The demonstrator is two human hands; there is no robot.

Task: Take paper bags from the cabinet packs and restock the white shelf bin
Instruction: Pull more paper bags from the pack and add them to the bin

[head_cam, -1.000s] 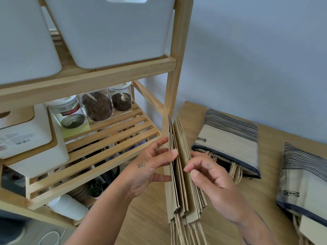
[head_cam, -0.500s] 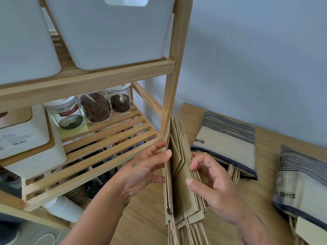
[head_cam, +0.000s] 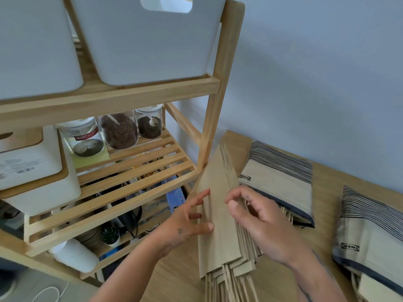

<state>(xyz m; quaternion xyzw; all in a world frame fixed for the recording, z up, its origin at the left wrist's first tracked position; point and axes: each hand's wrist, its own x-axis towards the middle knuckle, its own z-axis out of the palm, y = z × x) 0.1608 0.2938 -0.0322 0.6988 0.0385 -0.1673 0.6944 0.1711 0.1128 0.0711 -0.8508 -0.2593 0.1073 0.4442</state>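
The left hand (head_cam: 185, 225) pinches the outermost of the paper bags (head_cam: 220, 243), held on edge over the table (head_cam: 322, 205) below the white bin (head_cam: 148, 44), while the right hand (head_cam: 261, 223) curls round the rest; light, floppy and probably slick, they likely need a firm mid-height grip.

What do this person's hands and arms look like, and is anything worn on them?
Both arms are bare, with no sleeves, gloves, rings or watch showing. The left hand has a small dark tattoo on its back. The right hand bears a tiny dark mark on one finger, and dark tattoo lines show on the right forearm.
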